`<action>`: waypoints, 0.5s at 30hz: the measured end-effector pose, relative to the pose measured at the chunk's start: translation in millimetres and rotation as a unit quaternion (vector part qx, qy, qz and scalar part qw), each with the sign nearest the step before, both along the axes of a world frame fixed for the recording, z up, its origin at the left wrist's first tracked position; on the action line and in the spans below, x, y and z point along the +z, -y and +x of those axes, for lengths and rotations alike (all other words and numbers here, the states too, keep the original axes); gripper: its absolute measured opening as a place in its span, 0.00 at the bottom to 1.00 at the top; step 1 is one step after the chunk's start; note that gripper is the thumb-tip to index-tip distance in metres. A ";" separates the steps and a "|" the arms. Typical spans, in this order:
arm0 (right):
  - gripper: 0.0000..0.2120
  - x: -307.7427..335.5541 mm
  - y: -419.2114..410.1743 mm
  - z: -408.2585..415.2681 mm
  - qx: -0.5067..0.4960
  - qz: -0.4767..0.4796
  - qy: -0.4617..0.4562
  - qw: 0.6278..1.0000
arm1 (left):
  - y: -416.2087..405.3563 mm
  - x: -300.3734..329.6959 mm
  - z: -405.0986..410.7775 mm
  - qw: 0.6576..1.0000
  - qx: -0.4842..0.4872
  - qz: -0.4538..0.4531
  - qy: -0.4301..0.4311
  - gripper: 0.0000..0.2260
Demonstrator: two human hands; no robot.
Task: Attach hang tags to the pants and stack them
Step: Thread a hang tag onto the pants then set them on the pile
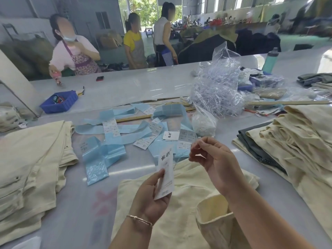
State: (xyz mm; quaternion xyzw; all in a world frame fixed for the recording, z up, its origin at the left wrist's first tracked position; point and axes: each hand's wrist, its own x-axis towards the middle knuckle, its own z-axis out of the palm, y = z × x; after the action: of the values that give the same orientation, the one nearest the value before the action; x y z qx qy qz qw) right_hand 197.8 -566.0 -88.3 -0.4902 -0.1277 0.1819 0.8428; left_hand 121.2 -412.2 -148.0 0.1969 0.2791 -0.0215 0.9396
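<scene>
left of the hang tag (166, 172), cream pants stack (30, 169) is lying flat. left hand (152, 193) is pinching the tag upright above cream pants (181, 203). right of the tag, right hand (213, 162) is raised, fingertips pinched narrow; contents unclear.

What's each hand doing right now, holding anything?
Left hand: grips a white hang tag, held upright over the cream pants.
Right hand: fingertips pinched together; whether they hold anything cannot be told.

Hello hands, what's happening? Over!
Left hand grips hang tag. Right hand pinching, contents too small to tell. Cream pants below, untagged. Nothing blocking.
</scene>
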 end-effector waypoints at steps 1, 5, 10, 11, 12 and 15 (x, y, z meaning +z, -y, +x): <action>0.10 0.6 0.9 0.5 -0.005 0.005 -0.001 1.000 | -0.2 -5.4 -2.0 1.000 0.010 -0.016 0.000 0.13; 0.11 1.0 2.6 2.2 -0.008 -0.001 -0.003 1.000 | 1.0 -20.9 -9.1 0.999 0.008 -0.040 -0.015 0.10; 0.10 -5.3 -1.4 -5.0 0.036 -0.125 0.017 0.991 | 15.5 -6.8 -9.2 0.990 -0.117 -0.058 0.049 0.08; 0.09 -7.7 -1.2 -7.4 0.046 -0.150 0.020 0.987 | 17.4 -3.9 -7.0 0.989 -0.127 -0.050 0.052 0.10; 0.08 -10.2 -0.5 -9.8 0.053 -0.173 0.023 0.983 | 18.7 -1.7 -4.2 0.990 -0.126 -0.045 0.054 0.12; 0.09 -17.4 2.4 -18.2 0.055 -0.217 0.017 0.974 | 19.9 1.7 6.7 0.994 -0.094 -0.041 0.048 0.15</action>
State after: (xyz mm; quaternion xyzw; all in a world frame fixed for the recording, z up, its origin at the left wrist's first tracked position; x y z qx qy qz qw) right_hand 179.6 -568.4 -105.7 -0.6570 -0.1262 0.2430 0.7024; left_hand 127.8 -432.1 -146.3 0.1842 0.2132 -0.1116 0.9530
